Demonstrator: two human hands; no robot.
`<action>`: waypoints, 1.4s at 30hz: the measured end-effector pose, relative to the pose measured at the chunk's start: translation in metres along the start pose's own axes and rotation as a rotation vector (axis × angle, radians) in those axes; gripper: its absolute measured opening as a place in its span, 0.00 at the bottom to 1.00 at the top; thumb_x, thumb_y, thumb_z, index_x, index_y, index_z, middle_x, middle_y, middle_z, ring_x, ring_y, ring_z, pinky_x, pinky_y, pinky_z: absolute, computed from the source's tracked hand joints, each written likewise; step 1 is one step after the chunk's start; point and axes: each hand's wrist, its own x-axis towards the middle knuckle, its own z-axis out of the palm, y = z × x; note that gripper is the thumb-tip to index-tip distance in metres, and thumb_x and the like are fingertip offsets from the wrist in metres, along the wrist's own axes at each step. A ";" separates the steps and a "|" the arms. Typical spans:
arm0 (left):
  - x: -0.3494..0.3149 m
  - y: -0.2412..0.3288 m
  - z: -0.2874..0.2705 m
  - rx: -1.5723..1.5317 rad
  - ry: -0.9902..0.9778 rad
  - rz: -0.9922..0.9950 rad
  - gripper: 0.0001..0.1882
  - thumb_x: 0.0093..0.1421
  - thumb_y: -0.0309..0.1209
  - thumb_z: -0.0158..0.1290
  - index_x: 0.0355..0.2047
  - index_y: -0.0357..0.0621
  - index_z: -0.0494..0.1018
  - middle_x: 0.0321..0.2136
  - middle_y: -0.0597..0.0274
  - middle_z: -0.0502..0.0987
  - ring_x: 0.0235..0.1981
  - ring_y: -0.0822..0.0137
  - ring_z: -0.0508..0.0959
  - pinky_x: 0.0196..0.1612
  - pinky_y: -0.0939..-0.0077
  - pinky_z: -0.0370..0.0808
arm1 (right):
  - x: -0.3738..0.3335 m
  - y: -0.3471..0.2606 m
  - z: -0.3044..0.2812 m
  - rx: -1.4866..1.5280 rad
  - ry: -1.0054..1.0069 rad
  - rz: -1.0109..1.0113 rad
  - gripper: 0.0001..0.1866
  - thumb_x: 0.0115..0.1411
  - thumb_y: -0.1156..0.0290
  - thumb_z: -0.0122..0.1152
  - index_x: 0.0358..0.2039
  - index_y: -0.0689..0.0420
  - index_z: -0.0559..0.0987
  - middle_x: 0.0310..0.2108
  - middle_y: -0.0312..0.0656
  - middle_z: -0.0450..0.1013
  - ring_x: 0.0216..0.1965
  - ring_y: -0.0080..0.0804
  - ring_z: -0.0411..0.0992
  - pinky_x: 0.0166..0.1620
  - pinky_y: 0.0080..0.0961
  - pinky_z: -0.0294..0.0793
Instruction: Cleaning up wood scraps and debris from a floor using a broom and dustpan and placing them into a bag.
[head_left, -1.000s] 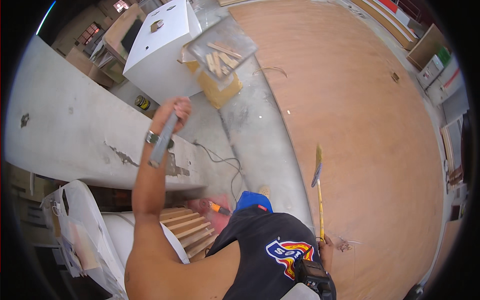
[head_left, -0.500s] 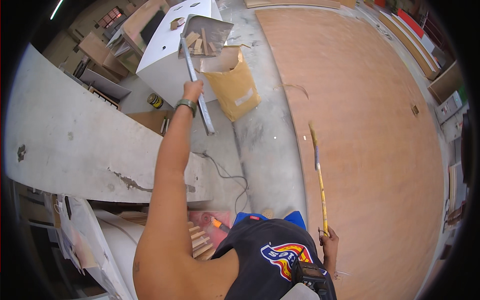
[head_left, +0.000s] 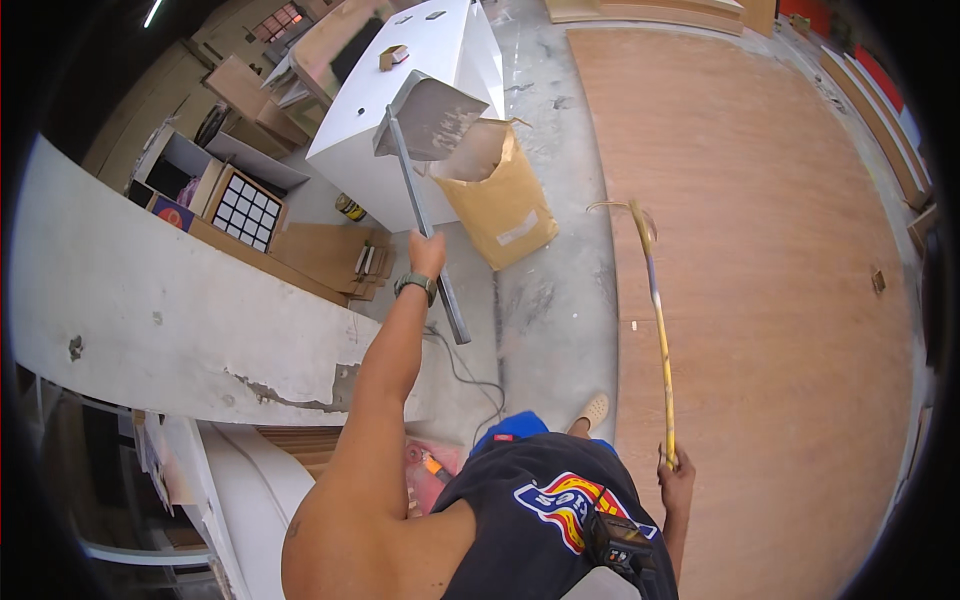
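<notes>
My left hand (head_left: pixel 428 254), with a watch at the wrist, is closed round the metal handle of a long-handled dustpan (head_left: pixel 425 115). Ahead of me, the grey pan is tilted at the mouth of a brown paper bag (head_left: pixel 510 215); pale dusty marks show on its surface. The bag stands upright on the floor with its top open, and its inside is mostly hidden. At the lower right my right hand (head_left: pixel 677 480) grips the near end of a long yellow stick (head_left: pixel 664 345). A purple band and a brownish far end show on the stick, which points away over a wooden board.
A white box-shaped unit (head_left: pixel 400 150) stands behind the bag. The large brown board (head_left: pixel 760 250) covers the right side. To the left runs a chipped pale panel (head_left: pixel 200 310). A black cable (head_left: pixel 470 375) lies on the floor near my feet, and a tin (head_left: pixel 350 208) stands by the unit.
Wood offcuts lay in the dustpan before; now they are gone from it, and the pan has tipped toward the bag's mouth. The yellow stick's far end has swung farther ahead. My view has shifted.
</notes>
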 end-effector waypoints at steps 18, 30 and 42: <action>-0.065 -0.001 -0.045 -0.036 0.004 0.027 0.18 0.50 0.28 0.47 0.41 0.33 0.63 0.28 0.48 0.72 0.31 0.56 0.74 0.37 0.66 0.69 | 0.217 -0.240 0.216 -0.490 -0.234 -0.725 0.26 0.53 0.70 0.52 0.53 0.62 0.65 0.29 0.59 0.72 0.29 0.52 0.73 0.36 0.36 0.71; -0.062 -0.001 -0.058 0.006 0.051 0.069 0.19 0.50 0.27 0.49 0.42 0.30 0.63 0.29 0.51 0.72 0.30 0.63 0.72 0.37 0.71 0.69 | 0.166 -0.268 0.171 0.216 -0.732 -0.390 0.18 0.61 0.67 0.47 0.49 0.62 0.69 0.16 0.32 0.63 0.18 0.16 0.59 0.23 0.15 0.59; -0.087 0.018 -0.066 -0.315 -0.076 -0.139 0.20 0.51 0.27 0.49 0.43 0.32 0.61 0.17 0.64 0.66 0.13 0.74 0.68 0.15 0.79 0.66 | 0.214 -0.189 0.214 0.051 -0.714 -0.208 0.19 0.61 0.55 0.47 0.21 0.57 0.69 0.14 0.31 0.60 0.16 0.17 0.57 0.20 0.16 0.55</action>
